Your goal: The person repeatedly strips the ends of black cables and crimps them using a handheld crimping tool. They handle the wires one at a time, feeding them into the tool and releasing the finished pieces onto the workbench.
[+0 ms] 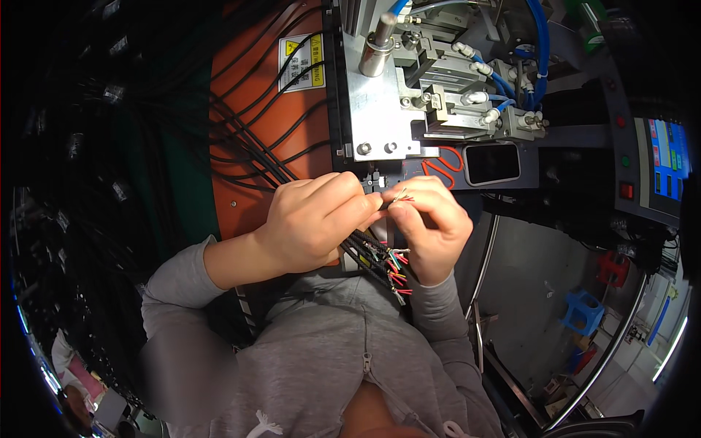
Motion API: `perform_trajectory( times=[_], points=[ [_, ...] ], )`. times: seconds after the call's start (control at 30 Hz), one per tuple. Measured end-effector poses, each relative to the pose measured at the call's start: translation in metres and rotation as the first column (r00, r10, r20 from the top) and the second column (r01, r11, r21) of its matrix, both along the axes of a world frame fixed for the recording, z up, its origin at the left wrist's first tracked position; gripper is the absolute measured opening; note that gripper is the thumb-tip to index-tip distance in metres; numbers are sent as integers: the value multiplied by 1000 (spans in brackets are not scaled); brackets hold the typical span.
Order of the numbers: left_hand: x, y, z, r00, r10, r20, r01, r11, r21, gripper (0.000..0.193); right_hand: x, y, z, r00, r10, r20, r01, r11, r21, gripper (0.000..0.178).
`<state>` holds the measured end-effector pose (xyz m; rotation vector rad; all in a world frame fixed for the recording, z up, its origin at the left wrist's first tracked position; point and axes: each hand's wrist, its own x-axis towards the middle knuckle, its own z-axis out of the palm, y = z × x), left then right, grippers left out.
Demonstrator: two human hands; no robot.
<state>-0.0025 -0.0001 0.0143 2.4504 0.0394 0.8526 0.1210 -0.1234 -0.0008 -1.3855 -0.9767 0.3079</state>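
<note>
Both hands meet in front of my body, over the front edge of the machine. My left hand (310, 223) is closed round a black cable, whose end points right. Thumb and forefinger of my right hand (437, 223) pinch that same cable's end, where thin red and pale wires (404, 198) stick out. Just below the hands lies a bundle of black cables (367, 257) with stripped ends showing red, white, green and yellow wires (398, 277). How the fingers wrap the cable is partly hidden.
Ahead stands a metal fixture (376, 109) with pneumatic cylinders (460, 109) and blue hoses. Red-handled scissors (443, 166) and a phone (492, 163) lie right of it. More black cables cross an orange panel (248, 73) at left. A control screen (666, 168) is far right, a blue stool (582, 312) below.
</note>
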Motion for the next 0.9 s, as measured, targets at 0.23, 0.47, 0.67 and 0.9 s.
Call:
perform_trajectory(
  times=[0.23,0.47,0.67,0.9],
  points=[
    [-1,-5,5,983,87,-164,-56,981,187,8,5,-2,11,866,-67,495,140,984,-111,18],
    [3,-5,-11,994,83,-75,-63,969,238,24,32,-15,-6,885,223,-409,-354,892,-279,7],
    [4,-8,-16,985,120,-124,-72,937,343,30,24,-7,-20,994,47,98,-14,950,-313,9],
    [3,-16,-9,930,250,-268,-126,904,408,27,10,1,-23,934,-2,358,124,940,-318,6]
  ],
)
